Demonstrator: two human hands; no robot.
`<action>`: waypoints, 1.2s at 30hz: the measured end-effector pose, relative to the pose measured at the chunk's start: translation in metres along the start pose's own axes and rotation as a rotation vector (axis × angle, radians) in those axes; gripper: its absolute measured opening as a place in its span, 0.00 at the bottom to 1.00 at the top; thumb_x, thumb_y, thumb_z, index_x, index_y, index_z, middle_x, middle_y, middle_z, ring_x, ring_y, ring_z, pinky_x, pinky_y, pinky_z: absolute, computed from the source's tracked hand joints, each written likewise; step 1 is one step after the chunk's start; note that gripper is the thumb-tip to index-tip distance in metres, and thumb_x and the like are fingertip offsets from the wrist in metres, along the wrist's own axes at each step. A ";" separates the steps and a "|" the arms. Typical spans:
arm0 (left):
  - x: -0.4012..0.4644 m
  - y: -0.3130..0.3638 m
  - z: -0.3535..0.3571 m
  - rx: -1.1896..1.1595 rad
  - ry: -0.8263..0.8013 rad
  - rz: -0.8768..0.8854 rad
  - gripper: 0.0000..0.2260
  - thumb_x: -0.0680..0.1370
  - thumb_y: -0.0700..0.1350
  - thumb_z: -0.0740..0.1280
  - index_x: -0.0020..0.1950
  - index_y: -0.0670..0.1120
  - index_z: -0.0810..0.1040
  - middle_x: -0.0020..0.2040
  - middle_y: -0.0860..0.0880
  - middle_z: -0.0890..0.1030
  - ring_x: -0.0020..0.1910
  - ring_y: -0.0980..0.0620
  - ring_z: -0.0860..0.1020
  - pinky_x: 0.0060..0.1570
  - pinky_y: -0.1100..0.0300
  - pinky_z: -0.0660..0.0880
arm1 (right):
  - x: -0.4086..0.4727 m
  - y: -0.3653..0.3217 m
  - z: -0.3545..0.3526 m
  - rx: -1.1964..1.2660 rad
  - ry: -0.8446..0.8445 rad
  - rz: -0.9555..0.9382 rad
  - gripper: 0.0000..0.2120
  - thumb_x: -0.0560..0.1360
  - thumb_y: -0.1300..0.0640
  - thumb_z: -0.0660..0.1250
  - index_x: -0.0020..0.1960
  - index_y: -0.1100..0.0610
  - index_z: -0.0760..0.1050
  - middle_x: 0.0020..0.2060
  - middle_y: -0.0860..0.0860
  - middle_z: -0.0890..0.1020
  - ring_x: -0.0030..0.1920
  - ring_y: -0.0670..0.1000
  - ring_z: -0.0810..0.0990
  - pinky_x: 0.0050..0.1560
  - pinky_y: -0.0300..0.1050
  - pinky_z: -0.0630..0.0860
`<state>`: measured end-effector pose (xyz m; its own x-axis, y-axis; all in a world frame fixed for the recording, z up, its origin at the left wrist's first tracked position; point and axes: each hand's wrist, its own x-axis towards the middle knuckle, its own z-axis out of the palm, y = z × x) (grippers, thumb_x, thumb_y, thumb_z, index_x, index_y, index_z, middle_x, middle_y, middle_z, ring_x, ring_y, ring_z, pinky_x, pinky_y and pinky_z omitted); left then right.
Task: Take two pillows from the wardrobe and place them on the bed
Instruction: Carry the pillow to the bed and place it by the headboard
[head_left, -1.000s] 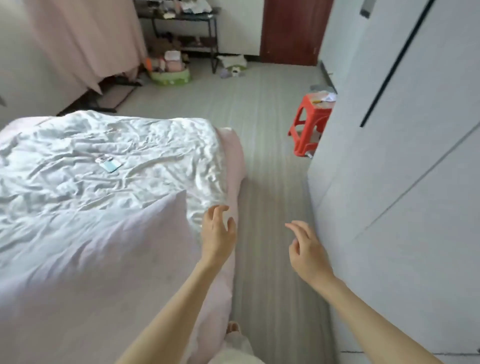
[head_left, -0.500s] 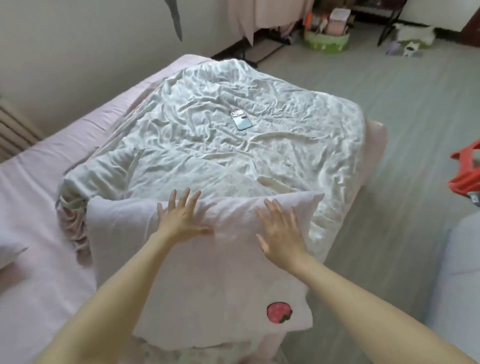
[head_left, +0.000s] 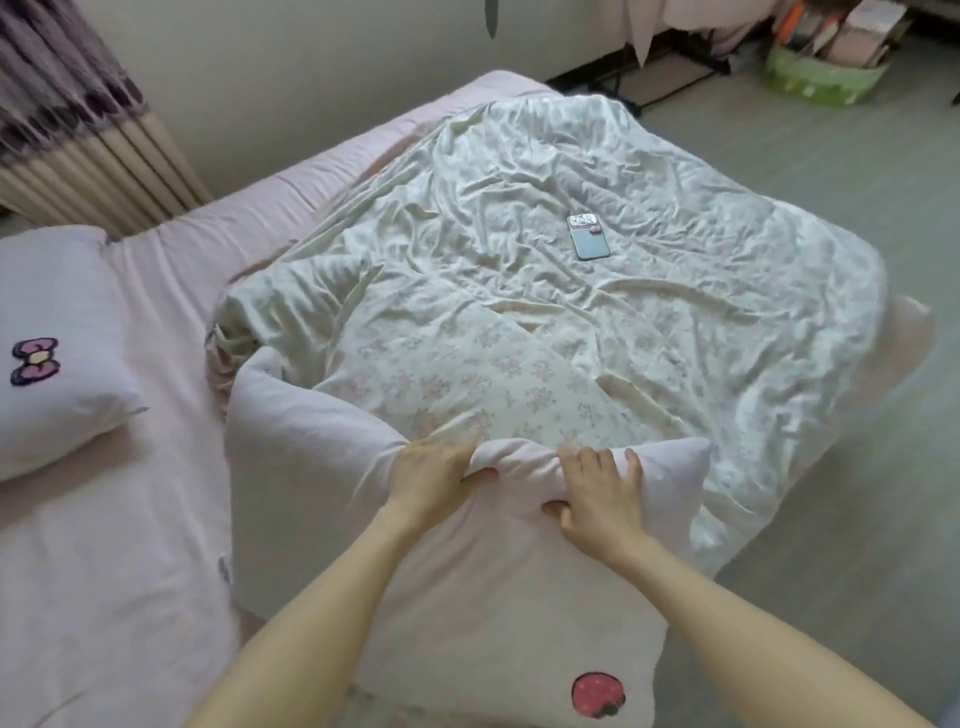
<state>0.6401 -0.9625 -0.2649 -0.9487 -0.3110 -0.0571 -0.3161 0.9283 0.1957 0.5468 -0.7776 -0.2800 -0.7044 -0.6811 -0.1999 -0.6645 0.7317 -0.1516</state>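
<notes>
Head view: strawberry pillow (head_left: 467, 587) on bed (head_left: 130, 545), over quilt (head_left: 519, 312) edge. Left hand (head_left: 431, 478), right hand (head_left: 597, 499): flat half a second ago, now clenched, bunching far edge. Repositioning likely. Bow pillow (head_left: 57, 353) at head end. Phone (head_left: 588, 236) on quilt.

plenty of bare pink sheet (head_left: 130, 545) left of the rumpled duvet (head_left: 519, 312), only the bow pillow (head_left: 57, 353) crowding the head end. a phone (head_left: 588, 236) sits mid-duvet, the rest is clear.
</notes>
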 end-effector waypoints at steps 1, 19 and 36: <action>-0.012 0.003 -0.005 0.004 0.007 -0.033 0.14 0.76 0.59 0.58 0.50 0.52 0.77 0.43 0.48 0.83 0.44 0.44 0.79 0.37 0.55 0.67 | -0.004 -0.004 -0.003 0.000 0.012 -0.031 0.27 0.72 0.46 0.62 0.67 0.54 0.60 0.59 0.52 0.72 0.61 0.54 0.67 0.68 0.62 0.50; -0.241 -0.014 -0.125 -0.108 0.518 -0.867 0.13 0.76 0.57 0.60 0.49 0.50 0.77 0.42 0.38 0.83 0.42 0.35 0.79 0.38 0.51 0.71 | -0.085 -0.166 -0.089 0.338 0.351 -0.664 0.26 0.72 0.61 0.66 0.69 0.57 0.64 0.71 0.60 0.64 0.72 0.62 0.59 0.65 0.74 0.49; -0.474 -0.317 -0.079 -0.945 0.537 -1.519 0.32 0.78 0.56 0.58 0.75 0.45 0.47 0.76 0.39 0.53 0.74 0.41 0.54 0.72 0.48 0.54 | -0.116 -0.449 0.042 0.215 -0.052 -0.619 0.26 0.77 0.56 0.56 0.73 0.53 0.53 0.74 0.55 0.58 0.73 0.55 0.54 0.70 0.58 0.55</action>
<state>1.1906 -1.1250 -0.2221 0.2671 -0.8558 -0.4431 -0.4942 -0.5164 0.6994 0.9376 -1.0258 -0.2294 -0.1910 -0.9798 -0.0594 -0.8747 0.1974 -0.4426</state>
